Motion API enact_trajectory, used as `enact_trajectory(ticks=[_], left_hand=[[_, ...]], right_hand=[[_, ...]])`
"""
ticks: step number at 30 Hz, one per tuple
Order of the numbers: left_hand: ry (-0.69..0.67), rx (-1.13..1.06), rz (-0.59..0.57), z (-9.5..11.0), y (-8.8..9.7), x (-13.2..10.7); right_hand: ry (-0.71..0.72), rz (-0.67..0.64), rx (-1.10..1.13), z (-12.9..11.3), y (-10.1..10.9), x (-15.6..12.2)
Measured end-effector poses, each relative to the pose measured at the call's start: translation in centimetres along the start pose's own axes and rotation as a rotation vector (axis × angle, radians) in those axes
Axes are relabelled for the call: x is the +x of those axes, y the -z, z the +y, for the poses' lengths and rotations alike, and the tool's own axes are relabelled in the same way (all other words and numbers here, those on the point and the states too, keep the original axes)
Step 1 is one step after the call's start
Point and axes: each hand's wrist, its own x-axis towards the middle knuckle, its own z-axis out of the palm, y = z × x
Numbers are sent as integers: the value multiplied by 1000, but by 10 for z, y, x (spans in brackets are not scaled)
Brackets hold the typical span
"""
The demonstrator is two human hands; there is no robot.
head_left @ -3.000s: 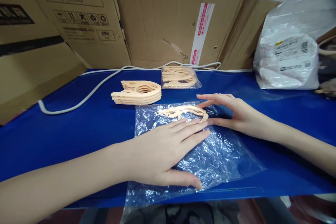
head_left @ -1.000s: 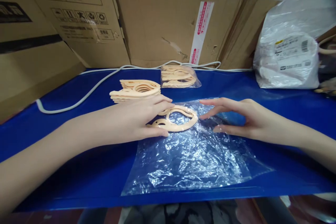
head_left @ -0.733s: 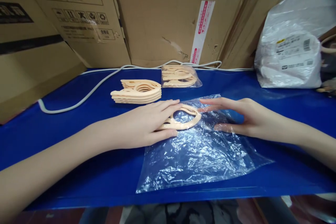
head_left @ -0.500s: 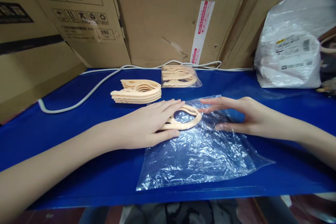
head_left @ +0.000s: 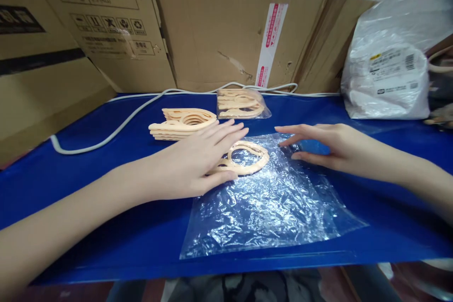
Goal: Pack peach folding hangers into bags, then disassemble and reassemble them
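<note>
A beige plastic folding hanger (head_left: 247, 169) lies at the upper left part of a clear plastic bag (head_left: 255, 217); whether it is inside or on top I cannot tell. My left hand (head_left: 201, 160) is open and spread over the hanger's left end, hiding that part. To the right, my right hand (head_left: 325, 144) hovers at the bag's upper right part, fingers apart and holding nothing. Just behind my left hand sits a stack of several matching folding hangers (head_left: 180, 125), partly covered by the fingers.
A bagged set of hangers (head_left: 240, 104) lies at the back. A white cable (head_left: 134, 120) runs along the rear of the blue table (head_left: 116, 236). Cardboard boxes (head_left: 226, 33) wall off the back and left. A white plastic-wrapped package (head_left: 387, 80) stands at the back right.
My left hand has lifted and slid slightly left, its fingers spreading and uncovering more of the hanger. My right hand has drawn back a little, away from the hanger's tip.
</note>
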Motion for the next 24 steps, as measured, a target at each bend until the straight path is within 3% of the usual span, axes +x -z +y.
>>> enact_trajectory(ticks=[3, 8, 16, 21, 24], left_hand=[[11, 1, 75, -9, 14, -4], [53, 30, 197, -43, 37, -12], [405, 17, 18, -65, 55, -22], [396, 125, -11, -93, 53, -23], [413, 160, 6, -91, 51, -22]], right_hand=[[-19, 63, -135, 6, 3, -2], [-26, 100, -149, 6, 5, -3], [-25, 106, -171, 2, 5, -4], [-21, 106, -153, 2, 5, -4], [-21, 103, -152, 1, 4, -4]])
